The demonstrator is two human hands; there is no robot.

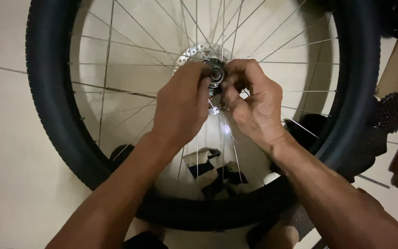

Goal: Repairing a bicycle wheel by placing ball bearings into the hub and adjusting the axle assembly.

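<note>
Two hands meet at the centre of a bicycle wheel (51, 92) that we see from above, its black knobby tyre ringing thin steel spokes (116, 124). We see the left hand (180, 108) curled around the hub (216, 74) from the left, its fingers closed against the hub's side. The right hand (254, 103) closes in from the right, fingertips pinched on the hub's end beside the dark central opening. A perforated brake disc (199, 50) sits just behind the hub. Below the hands, a black-and-white patterned cloth (213, 173) lies on the pale tiled floor (5, 161). At the right edge, a toothed gear cluster (395, 110) lies outside the tyre.
</note>
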